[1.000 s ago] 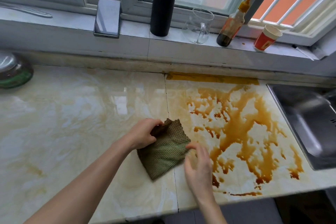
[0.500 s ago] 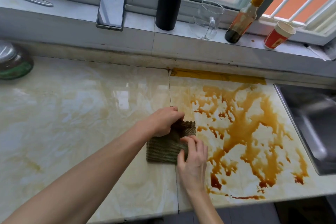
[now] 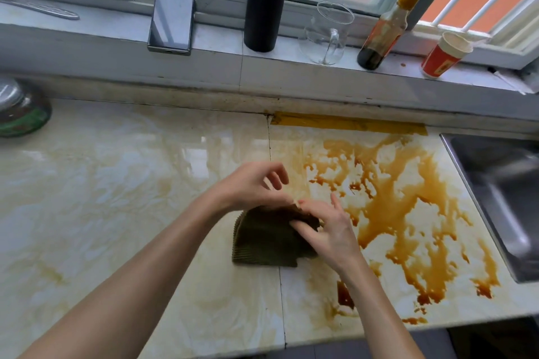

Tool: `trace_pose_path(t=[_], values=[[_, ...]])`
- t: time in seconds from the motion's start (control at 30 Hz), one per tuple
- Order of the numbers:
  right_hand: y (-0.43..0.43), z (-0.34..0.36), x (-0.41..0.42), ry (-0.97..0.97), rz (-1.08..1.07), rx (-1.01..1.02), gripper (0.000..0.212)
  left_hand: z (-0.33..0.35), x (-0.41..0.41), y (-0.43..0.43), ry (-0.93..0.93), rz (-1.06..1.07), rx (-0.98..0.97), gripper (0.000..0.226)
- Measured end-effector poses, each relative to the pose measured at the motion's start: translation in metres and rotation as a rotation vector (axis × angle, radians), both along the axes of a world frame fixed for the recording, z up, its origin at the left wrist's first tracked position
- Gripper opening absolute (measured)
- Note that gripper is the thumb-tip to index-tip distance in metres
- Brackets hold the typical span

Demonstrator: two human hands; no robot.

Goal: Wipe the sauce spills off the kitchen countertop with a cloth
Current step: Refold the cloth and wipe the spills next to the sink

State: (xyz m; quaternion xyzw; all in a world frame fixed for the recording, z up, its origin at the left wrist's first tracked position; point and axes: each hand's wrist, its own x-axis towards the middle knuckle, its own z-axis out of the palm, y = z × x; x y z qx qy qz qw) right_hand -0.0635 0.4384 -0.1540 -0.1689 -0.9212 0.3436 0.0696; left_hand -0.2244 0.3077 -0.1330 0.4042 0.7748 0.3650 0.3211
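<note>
The marble tabletop (image 3: 116,183) carries a wide brown sauce spill (image 3: 402,213) beside the sink (image 3: 501,198). I see the cloth (image 3: 262,242), loose a second ago, now folded small; my right hand (image 3: 329,230) pinches it, my left hand (image 3: 250,186) has lifted, grip released, wiping can begin

You see a worktop (image 3: 116,183) of glossy, marble-patterned stone that mirrors the window. The cloth (image 3: 268,239) is a dark green, ribbed weave, matt and rough. The sauce (image 3: 393,207) lies wet and shiny brown. At far right the sink (image 3: 501,183) is brushed metal. On the painted sill stand a clear glass jug (image 3: 329,35) and a paper cup (image 3: 443,55).
</note>
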Motion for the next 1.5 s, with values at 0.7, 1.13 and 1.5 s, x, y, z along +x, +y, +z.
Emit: trace_pose_path(t=[0.7,1.13,1.5], values=[[0.013,0.024,0.012,-0.209,0.238,-0.183,0.028,-0.064,0.023,0.005,0.029,0.312,-0.317,0.011],[0.023,0.009,0.034,0.040,-0.022,-0.188,0.046,-0.063,0.016,-0.023,-0.117,0.867,-0.190,0.007],[0.020,0.049,0.021,-0.461,0.372,-0.571,0.028,-0.061,0.013,-0.036,-0.206,0.889,-0.158,0.021]])
